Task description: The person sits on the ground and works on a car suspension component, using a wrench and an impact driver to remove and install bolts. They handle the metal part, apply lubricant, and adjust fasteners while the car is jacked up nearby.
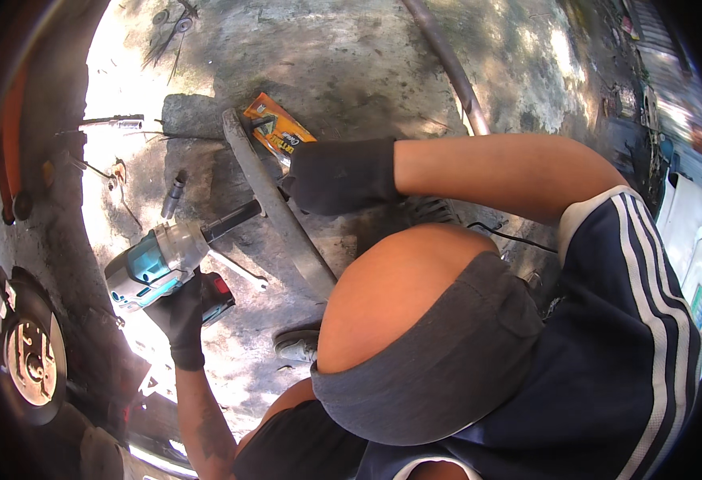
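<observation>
My left hand [180, 317], in a dark glove, is closed round the grip of a teal and grey cordless impact wrench [156, 262]. A long dark socket or extension [232, 221] runs from the tool's nose to a long, curved grey metal bar [275, 206], meeting it about midway. On the bar's other side, my gloved right hand [341, 178] is closed, its fingers against the bar in line with the socket. What those fingers grip is hidden. A silver spanner [240, 270] lies under the tool. Beyond my right hand is an orange printed package [280, 128].
A loose socket [173, 197] and other metal tools lie on the stained concrete [319, 72]. A brown pipe [452, 68] crosses at the top. To the left are a brake disc [32, 360] and orange metal legs [8, 144]. A black cable [515, 238] runs at the right.
</observation>
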A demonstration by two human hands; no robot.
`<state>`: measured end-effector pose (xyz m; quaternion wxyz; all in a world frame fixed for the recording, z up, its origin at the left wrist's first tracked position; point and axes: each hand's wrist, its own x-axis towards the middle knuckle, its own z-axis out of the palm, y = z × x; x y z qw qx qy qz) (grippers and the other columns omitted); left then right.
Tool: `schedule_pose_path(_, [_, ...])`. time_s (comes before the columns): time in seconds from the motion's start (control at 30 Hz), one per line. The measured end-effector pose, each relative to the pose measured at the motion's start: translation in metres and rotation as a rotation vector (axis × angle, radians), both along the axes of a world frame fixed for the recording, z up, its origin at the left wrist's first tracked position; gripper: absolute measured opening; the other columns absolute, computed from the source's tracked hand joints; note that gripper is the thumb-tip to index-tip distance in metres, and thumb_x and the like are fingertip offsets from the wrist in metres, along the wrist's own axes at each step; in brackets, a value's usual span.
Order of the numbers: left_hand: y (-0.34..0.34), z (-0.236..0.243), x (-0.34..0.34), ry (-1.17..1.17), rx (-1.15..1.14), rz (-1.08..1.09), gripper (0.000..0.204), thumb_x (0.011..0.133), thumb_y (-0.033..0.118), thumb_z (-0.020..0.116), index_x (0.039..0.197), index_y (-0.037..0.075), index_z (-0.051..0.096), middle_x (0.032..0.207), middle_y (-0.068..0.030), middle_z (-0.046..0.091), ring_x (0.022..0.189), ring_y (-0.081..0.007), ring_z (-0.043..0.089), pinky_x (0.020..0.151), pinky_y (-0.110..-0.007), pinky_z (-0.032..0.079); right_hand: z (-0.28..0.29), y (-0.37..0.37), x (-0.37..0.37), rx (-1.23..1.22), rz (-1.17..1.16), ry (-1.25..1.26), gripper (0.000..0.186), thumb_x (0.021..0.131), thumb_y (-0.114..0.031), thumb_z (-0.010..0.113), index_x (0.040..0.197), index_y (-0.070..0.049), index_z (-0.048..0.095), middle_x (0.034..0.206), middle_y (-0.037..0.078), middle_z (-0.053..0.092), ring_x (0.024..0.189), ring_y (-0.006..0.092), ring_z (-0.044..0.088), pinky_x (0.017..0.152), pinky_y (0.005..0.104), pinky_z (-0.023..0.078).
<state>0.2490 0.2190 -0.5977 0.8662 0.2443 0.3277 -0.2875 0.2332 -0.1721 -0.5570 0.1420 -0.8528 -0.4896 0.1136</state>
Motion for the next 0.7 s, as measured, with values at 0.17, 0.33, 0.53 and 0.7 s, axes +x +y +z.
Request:
schedule_pose_path(0.17, [-0.014,0.003,-0.006,-0.354,0.487,-0.288,0.044,0.088,0.0,0.063,0.129,0.002,0.047,0.131,-0.0144,0.051,0.119,-0.0239,0.05,0.102,-0.04,0.042,0.008,0.003,0.007,-0.058,-0.057,0.305,0.019,0.088,-0.011,0.055,0.082,0.005,0.065,0.066,0.017,0.063,0.055,0.0246,0.062,0.054,0.0343,0.05])
schedule_pose_path(0.33, [-0.023,0.008,-0.01,-0.436,0.711,-0.356,0.051,0.081,-0.011,0.066,0.126,-0.001,0.045,0.121,-0.0122,0.055,0.108,-0.0184,0.055,0.091,-0.033,0.049,-0.009,0.003,0.0,0.049,-0.259,0.589,0.031,0.097,-0.018,0.047,0.086,0.006,0.062,0.064,0.012,0.062,0.052,0.0171,0.057,0.05,0.0333,0.046])
schedule_pose_path(0.53, [-0.02,0.009,-0.009,-0.36,0.585,-0.308,0.039,0.091,0.008,0.06,0.127,0.0,0.045,0.123,-0.0148,0.052,0.113,-0.0239,0.051,0.099,-0.04,0.043,-0.013,0.001,-0.001,0.077,-0.226,0.561,0.035,0.099,-0.024,0.045,0.084,0.003,0.062,0.06,0.006,0.057,0.048,0.0127,0.051,0.046,0.0306,0.041])
schedule_pose_path(0.7, [-0.007,-0.001,-0.01,-0.456,0.737,-0.389,0.039,0.098,0.025,0.051,0.128,0.001,0.046,0.125,-0.0172,0.05,0.116,-0.0278,0.047,0.105,-0.044,0.036,-0.01,0.002,0.001,0.09,-0.262,0.65,0.035,0.098,-0.025,0.045,0.083,0.002,0.061,0.058,0.004,0.055,0.046,0.0118,0.048,0.044,0.0301,0.039])
